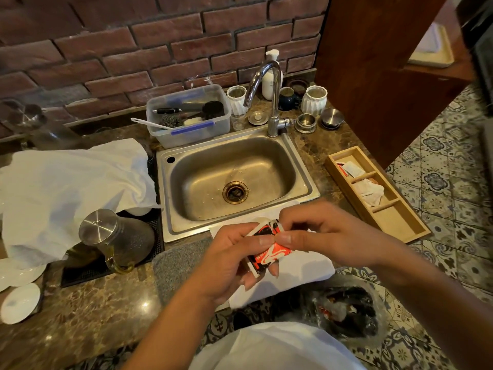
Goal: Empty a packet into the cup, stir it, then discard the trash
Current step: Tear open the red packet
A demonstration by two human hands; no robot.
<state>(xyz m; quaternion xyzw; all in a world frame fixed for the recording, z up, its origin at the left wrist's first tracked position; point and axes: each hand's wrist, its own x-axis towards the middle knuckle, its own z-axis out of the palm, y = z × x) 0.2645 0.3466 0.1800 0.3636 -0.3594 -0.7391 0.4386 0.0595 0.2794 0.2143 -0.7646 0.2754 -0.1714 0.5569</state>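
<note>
A red, black and white packet [269, 249] is held in front of the sink's near edge, over a white cloth [298, 276]. My left hand [229, 263] grips its lower left side. My right hand [320, 233] pinches its top right corner between thumb and fingers. A rounded white edge [260, 219], perhaps a cup's rim, shows just behind the packet, mostly hidden by my hands. A bin with a dark liner [349, 311] holding scraps stands on the floor at lower right.
A steel sink [234, 180] with a tap [266, 97] lies ahead. A wooden tray [373, 193] with packets sits to its right. A plastic tub [189, 116], a glass kettle [114, 239], a white cloth [74, 188] and saucers [20, 303] are left.
</note>
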